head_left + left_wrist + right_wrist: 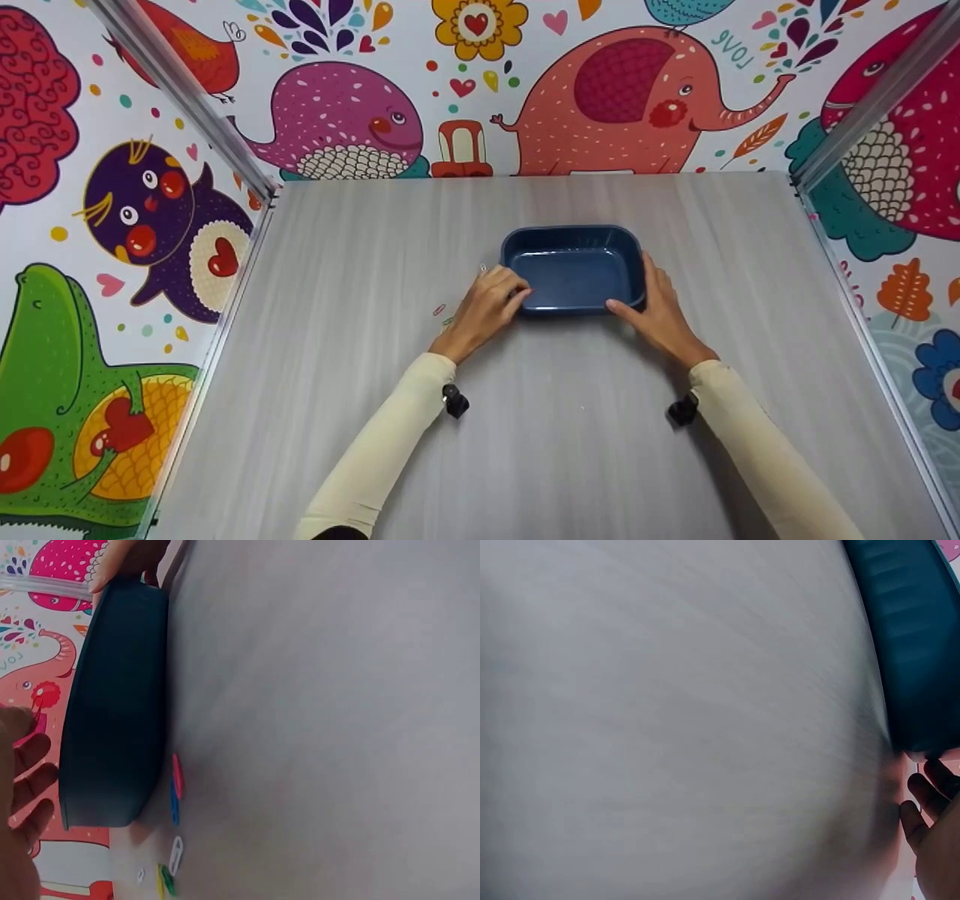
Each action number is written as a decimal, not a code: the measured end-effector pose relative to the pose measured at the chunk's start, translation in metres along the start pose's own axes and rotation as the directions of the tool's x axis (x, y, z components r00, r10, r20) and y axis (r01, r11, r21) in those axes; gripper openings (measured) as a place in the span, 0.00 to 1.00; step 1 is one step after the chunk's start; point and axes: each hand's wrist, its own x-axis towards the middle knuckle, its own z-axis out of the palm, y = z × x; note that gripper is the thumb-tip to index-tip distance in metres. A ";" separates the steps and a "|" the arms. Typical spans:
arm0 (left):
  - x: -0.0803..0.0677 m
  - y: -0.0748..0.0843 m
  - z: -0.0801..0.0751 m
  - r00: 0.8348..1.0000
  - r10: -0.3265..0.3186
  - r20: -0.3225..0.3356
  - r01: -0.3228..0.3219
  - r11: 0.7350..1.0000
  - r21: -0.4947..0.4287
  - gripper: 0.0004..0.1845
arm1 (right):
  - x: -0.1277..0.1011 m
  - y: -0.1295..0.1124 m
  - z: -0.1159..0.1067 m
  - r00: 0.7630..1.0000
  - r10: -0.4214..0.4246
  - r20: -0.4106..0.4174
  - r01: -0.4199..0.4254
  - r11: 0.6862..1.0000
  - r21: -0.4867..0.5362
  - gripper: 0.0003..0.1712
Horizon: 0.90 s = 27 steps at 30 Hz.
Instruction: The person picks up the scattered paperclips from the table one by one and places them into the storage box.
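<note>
A dark blue rectangular tray (574,231) stands empty in the middle of the grey table (360,247). My left hand (491,300) is at its front left corner, fingers curled, the thumb on the rim. In the left wrist view those fingers (26,772) lie by the rim of the tray (112,705). My right hand (656,307) lies along the right wall with straight fingers, its thumb against the front corner. The right wrist view shows the tray's wall (922,652) and my fingertips (930,799) just below it.
Several coloured paper clips (439,309) lie on the table just left of the tray, plainer in the left wrist view as paper clips (174,791). Cartoon-printed walls with metal corner rails (187,97) close the table in at the back and sides.
</note>
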 end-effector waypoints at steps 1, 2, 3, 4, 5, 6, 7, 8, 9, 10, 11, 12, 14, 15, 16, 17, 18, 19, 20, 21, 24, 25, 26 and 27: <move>0.001 0.000 0.001 1.000 0.005 0.001 -0.005 1.000 0.008 0.04 | 0.000 0.000 0.000 1.000 0.003 0.003 -0.003 1.000 0.002 0.65; 0.003 0.001 0.002 1.000 0.011 0.004 -0.011 1.000 0.017 0.04 | 0.000 0.000 0.000 1.000 0.005 0.004 -0.006 1.000 0.002 0.65; 0.004 0.001 0.003 1.000 0.016 0.008 -0.016 1.000 0.025 0.04 | 0.000 0.000 0.000 1.000 0.008 0.007 -0.008 1.000 0.003 0.65; 0.006 0.001 0.004 1.000 0.023 0.016 -0.023 0.999 0.034 0.04 | 0.000 0.000 0.000 1.000 0.011 0.009 -0.011 1.000 0.003 0.65; 0.007 0.001 0.005 0.999 0.028 0.027 -0.029 0.999 0.042 0.05 | 0.000 0.000 -0.001 1.000 0.014 0.011 -0.014 1.000 0.006 0.65; 0.008 0.001 0.005 0.999 0.032 0.038 -0.034 0.998 0.052 0.05 | 0.000 0.000 -0.001 1.000 0.014 0.012 -0.014 1.000 0.007 0.65; 0.010 0.001 0.006 0.998 0.035 0.051 -0.038 0.997 0.061 0.05 | 0.000 0.000 -0.001 1.000 0.015 0.014 -0.015 1.000 0.007 0.65; 0.011 0.001 0.006 0.997 0.034 0.063 -0.039 0.997 0.068 0.06 | 0.000 0.000 -0.001 1.000 0.016 0.015 -0.016 1.000 0.006 0.65; 0.012 0.002 0.007 0.997 0.033 0.076 -0.039 0.996 0.075 0.06 | 0.000 0.000 -0.001 1.000 0.017 0.017 -0.017 1.000 0.007 0.66; 0.013 0.002 0.007 0.995 0.031 0.090 -0.038 0.996 0.080 0.06 | 0.000 0.000 -0.001 1.000 0.019 0.018 -0.020 1.000 0.010 0.66; 0.014 0.003 0.007 0.994 0.030 0.101 -0.038 0.996 0.085 0.06 | 0.000 0.000 -0.001 1.000 0.020 0.019 -0.021 1.000 0.011 0.66; 0.016 0.003 0.007 0.993 0.030 0.113 -0.041 0.995 0.090 0.07 | 0.000 0.000 -0.001 1.000 0.022 0.018 -0.022 1.000 0.009 0.66; 0.019 0.003 0.007 0.990 0.037 0.134 -0.051 0.994 0.101 0.07 | 0.000 0.000 -0.001 1.000 0.021 0.014 -0.021 1.000 0.009 0.66; 0.021 0.003 0.007 0.989 0.045 0.143 -0.060 0.992 0.107 0.07 | 0.000 0.000 -0.001 1.000 0.020 0.012 -0.020 1.000 0.008 0.66; 0.022 0.003 0.007 0.987 0.054 0.152 -0.072 0.991 0.115 0.07 | 0.001 0.000 -0.001 1.000 0.020 0.010 -0.020 1.000 0.006 0.66; 0.024 0.003 0.008 0.985 0.063 0.161 -0.084 0.989 0.124 0.07 | 0.001 0.000 -0.001 1.000 0.019 0.007 -0.019 1.000 0.004 0.66; 0.025 0.003 0.008 0.983 0.075 0.166 -0.097 0.986 0.133 0.07 | 0.001 0.000 -0.001 1.000 0.019 0.006 -0.019 1.000 0.004 0.66; 0.027 0.003 0.009 0.982 0.084 0.171 -0.109 0.984 0.143 0.07 | 0.001 0.000 -0.001 1.000 0.019 0.007 -0.019 1.000 0.004 0.66; 0.028 0.003 0.009 0.980 0.094 0.175 -0.122 0.981 0.153 0.07 | 0.001 0.000 -0.001 1.000 0.017 0.008 -0.017 1.000 0.003 0.65; 0.029 0.003 0.009 0.978 0.103 0.179 -0.133 0.978 0.163 0.07 | 0.001 0.001 -0.001 1.000 0.017 0.010 -0.017 1.000 0.002 0.65; 0.031 0.003 0.010 0.972 0.128 0.197 -0.164 0.970 0.181 0.06 | 0.000 0.001 0.000 1.000 0.013 0.015 -0.013 1.000 0.001 0.65; 0.032 0.004 0.011 0.969 0.131 0.207 -0.170 0.968 0.184 0.06 | 0.000 0.001 0.000 1.000 0.012 0.016 -0.012 1.000 0.002 0.66; 0.032 0.004 0.011 0.966 0.135 0.221 -0.178 0.966 0.189 0.06 | 0.000 0.001 0.000 1.000 0.010 0.017 -0.010 1.000 0.001 0.66; 0.033 0.004 0.011 0.963 0.134 0.234 -0.182 0.964 0.195 0.06 | 0.000 0.002 0.001 1.000 0.009 0.019 -0.010 1.000 0.003 0.66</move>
